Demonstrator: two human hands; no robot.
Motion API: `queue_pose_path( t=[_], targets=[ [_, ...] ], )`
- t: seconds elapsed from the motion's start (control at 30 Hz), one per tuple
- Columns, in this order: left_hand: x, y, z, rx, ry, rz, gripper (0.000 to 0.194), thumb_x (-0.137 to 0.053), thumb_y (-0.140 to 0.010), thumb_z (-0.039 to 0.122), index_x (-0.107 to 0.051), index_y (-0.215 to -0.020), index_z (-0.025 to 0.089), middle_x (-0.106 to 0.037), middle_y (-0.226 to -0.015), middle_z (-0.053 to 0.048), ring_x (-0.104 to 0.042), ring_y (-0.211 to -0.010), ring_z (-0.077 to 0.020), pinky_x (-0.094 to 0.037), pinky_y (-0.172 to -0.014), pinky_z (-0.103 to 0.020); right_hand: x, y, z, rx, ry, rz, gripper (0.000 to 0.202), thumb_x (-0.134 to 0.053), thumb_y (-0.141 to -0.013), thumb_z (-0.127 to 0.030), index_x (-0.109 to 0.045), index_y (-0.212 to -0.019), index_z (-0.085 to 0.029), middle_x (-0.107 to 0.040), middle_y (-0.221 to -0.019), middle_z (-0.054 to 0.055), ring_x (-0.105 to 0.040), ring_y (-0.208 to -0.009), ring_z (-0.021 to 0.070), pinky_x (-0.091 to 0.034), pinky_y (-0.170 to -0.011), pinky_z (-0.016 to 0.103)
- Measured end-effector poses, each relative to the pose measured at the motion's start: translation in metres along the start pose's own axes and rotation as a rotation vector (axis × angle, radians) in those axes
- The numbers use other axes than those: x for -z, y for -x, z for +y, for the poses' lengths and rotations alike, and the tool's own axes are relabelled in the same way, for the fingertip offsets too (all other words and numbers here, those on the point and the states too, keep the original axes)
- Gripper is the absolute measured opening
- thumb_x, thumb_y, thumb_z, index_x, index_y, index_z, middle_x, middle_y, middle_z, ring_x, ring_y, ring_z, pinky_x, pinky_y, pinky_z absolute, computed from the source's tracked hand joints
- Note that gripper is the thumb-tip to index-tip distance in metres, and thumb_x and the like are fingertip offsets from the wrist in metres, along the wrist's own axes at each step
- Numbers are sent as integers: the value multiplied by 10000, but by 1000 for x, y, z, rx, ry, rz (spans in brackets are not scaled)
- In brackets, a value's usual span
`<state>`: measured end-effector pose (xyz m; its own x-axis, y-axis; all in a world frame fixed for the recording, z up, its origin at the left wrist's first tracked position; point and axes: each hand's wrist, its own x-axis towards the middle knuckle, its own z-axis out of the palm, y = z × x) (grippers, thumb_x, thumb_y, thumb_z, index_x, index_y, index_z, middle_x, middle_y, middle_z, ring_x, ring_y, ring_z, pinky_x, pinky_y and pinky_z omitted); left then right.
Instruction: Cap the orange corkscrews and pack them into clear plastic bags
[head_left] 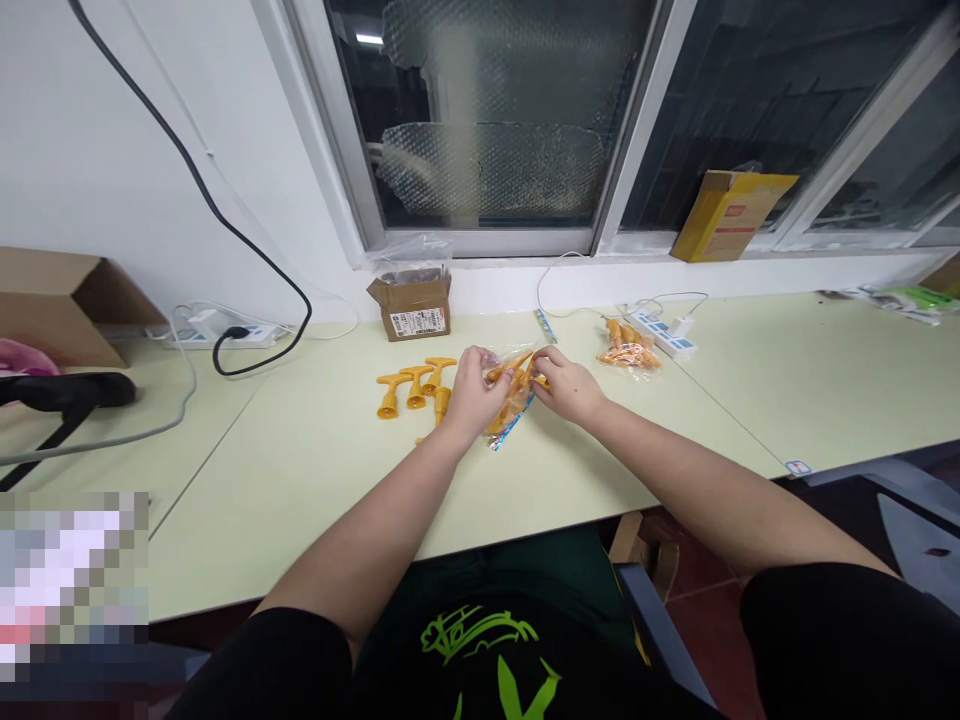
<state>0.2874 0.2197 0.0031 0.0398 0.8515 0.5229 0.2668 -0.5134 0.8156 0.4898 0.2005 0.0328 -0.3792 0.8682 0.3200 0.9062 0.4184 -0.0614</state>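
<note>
Between my two hands lies a clear plastic bag (pixel 517 403) with orange plastic pieces inside and a bright coloured strip along one edge. My left hand (pixel 476 392) grips the bag's left side, fingers closed on it. On the other side my right hand (pixel 566 386) pinches at the bag and an orange piece near its top; which of the two it holds is hard to make out. Several loose orange T-shaped handles (pixel 415 385) with flared cup ends lie just left of my left hand, partly covered by it.
A second bag of orange pieces (pixel 628 346) sits to the right beside a power strip (pixel 664 333). An open cardboard box (pixel 416 305) stands against the wall. Another power strip (pixel 225 333), a black cable (pixel 217 205) and a larger carton (pixel 56 300) are at left.
</note>
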Motion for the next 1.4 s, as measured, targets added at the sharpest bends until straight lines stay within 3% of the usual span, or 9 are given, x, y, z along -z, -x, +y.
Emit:
queue_pose_path(
  t=[0.17, 0.33, 0.47, 0.53, 0.73, 0.9, 1.2, 1.4],
  targets=[
    [-4, -2, 4, 128, 48, 13, 485, -780, -775, 227, -397, -1070, 262, -497, -1175, -63, -586, -1100, -209, -524, -762, -282, -3, 5, -4, -42, 33, 19, 360, -557, -997, -354, -610, -1334, -239, -591, -1449, 104, -699, -1046, 237, -542, -755, 323],
    [-2, -6, 17, 373, 188, -167, 636, -797, -744, 184, -342, -1180, 271, -515, -1174, -51, -644, -948, -150, -544, -809, -291, -6, 6, -1, -42, 40, 29, 394, -523, -1016, -343, -617, -1389, -256, -563, -1511, 100, -698, -1080, 241, -564, -782, 328],
    [1, -9, 23, 490, 300, -246, 718, -804, -730, 175, -365, -1291, 264, -569, -1195, -67, -673, -871, -145, -554, -836, -334, -8, 6, 1, -52, 6, 39, 416, -485, -1042, -346, -612, -1429, -263, -584, -1472, 105, -721, -939, 217, -559, -749, 329],
    [4, -11, 23, 502, 321, -278, 734, -800, -718, 157, -401, -1327, 252, -588, -1187, -73, -679, -906, -159, -550, -857, -335, -8, 5, 1, -53, -29, 40, 423, -478, -1045, -336, -607, -1438, -247, -612, -1428, 106, -722, -915, 211, -558, -767, 332],
    [10, -14, 17, 479, 324, -374, 649, -783, -705, 177, -488, -1280, 246, -600, -1194, -65, -676, -911, -159, -550, -846, -326, -6, 2, -4, -43, -123, 51, 443, -553, -1003, -354, -571, -1421, -209, -673, -1372, 105, -689, -1131, 257, -544, -851, 339],
    [9, -14, 12, 439, 286, -465, 758, -815, -647, 189, -442, -1303, 266, -598, -1220, -48, -673, -910, -158, -550, -819, -310, -7, 4, -9, -69, -85, 6, 382, -593, -970, -368, -581, -1318, -213, -715, -1302, 90, -712, -1047, 269, -507, -750, 330],
    [15, -21, 33, 521, 173, -534, 865, -782, -644, 167, -356, -1393, 239, -647, -1107, -45, -674, -931, -180, -526, -828, -323, -5, 5, -14, -52, 72, -11, 413, -396, -1071, -375, -599, -1396, -218, -653, -1362, 113, -692, -1059, 242, -479, -711, 317],
    [21, -27, 31, 499, 106, -618, 912, -760, -640, 160, -325, -1436, 246, -638, -1082, -40, -673, -942, -198, -534, -778, -309, 6, 0, -17, -22, 92, -50, 427, -498, -993, -272, -630, -1399, -257, -642, -1305, 96, -692, -990, 234, -489, -700, 319]
  ],
)
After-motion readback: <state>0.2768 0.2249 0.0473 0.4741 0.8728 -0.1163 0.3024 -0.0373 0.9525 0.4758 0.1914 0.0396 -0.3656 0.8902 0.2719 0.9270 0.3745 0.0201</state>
